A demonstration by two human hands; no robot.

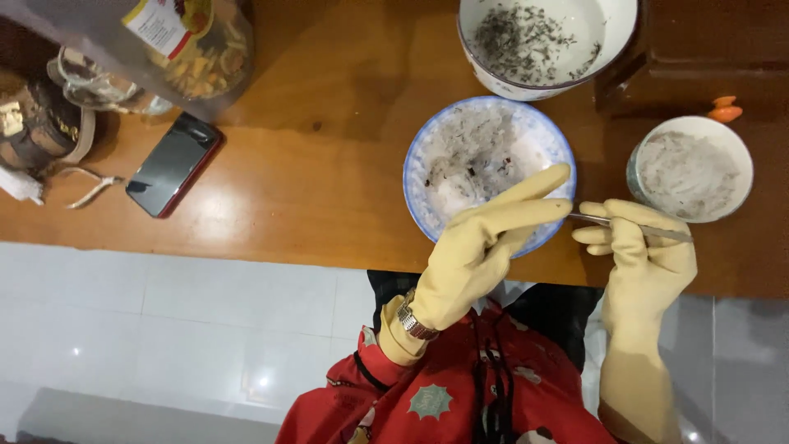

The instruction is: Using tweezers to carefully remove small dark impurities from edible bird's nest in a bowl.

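Yellow rubber gloves cover both hands, which meet at the near edge of a wooden table (312,164). The right hand (645,251) is closed in a pinch on a pair of thin metal tweezers (633,226), whose tips point toward nine o'clock, where they meet the fingertips of the left hand (481,242). That hand holds no tool; two fingers stretch out toward one o'clock over the rim of the blue-rimmed bowl (489,173), apparently steadying something tiny for the tweezers, though whether anything sits between the fingertips cannot be told. The bowl contains a pale, wet, stringy mass flecked with dark bits and stands directly ahead of the person, close to hand for fine work. At three o'clock from it, a smaller white bowl (690,168) holds similar pale material without visible specks. At twelve o'clock, a larger white bowl (546,41) is scattered with dark flecks only. Well off at nine o'clock lie a dark phone (174,164) and, beyond it, a clear bag of snacks (189,41).
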